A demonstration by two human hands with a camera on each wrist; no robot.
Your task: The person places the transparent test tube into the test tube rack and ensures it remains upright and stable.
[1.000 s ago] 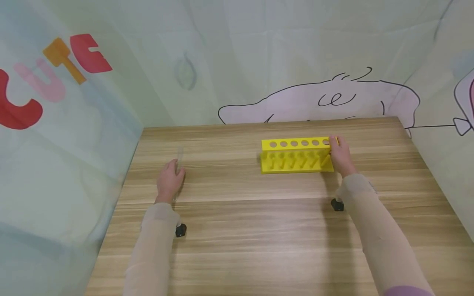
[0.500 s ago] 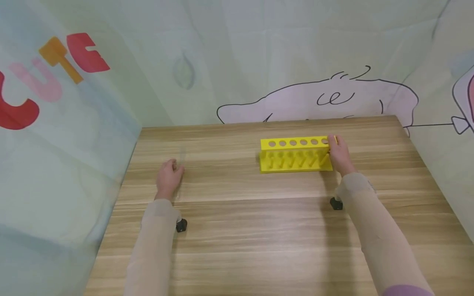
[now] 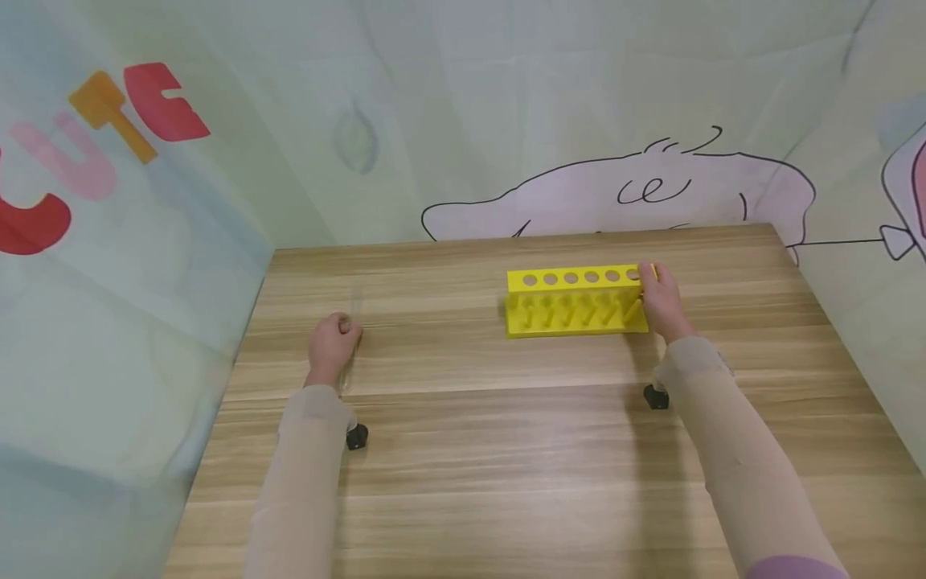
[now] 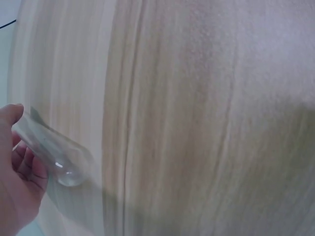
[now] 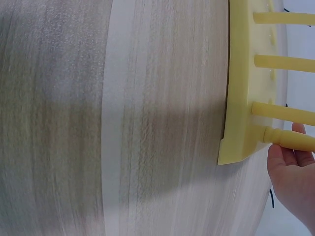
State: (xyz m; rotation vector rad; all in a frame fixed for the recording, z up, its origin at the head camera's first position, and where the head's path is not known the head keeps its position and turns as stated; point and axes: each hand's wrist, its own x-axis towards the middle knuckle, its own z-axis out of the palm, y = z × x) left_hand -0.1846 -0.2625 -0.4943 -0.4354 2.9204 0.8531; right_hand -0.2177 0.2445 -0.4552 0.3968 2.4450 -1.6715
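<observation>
A clear glass test tube (image 4: 56, 155) with a rounded end is pinched between the thumb and fingers of my left hand (image 3: 333, 347), on the left of the table. In the left wrist view its rounded end points away from the palm, close over the wood. My right hand (image 3: 661, 303) grips the right end of a yellow test tube rack (image 3: 577, 304), which stands on the table with its row of round holes on top. Upright pegs (image 5: 283, 62) line the rack's base in the right wrist view, and the fingers curl by its end post (image 5: 290, 139).
The wood-grain table (image 3: 463, 466) reaches back to a pale printed cloth (image 3: 463, 121) hung behind and along both sides. Small black wrist-camera pieces (image 3: 357, 437) hang below each sleeve cuff.
My left fingers have curled in and closed on the test tube, and the hand has shifted slightly. The right hand stays at the rack's end; the whole view has drifted a little.
</observation>
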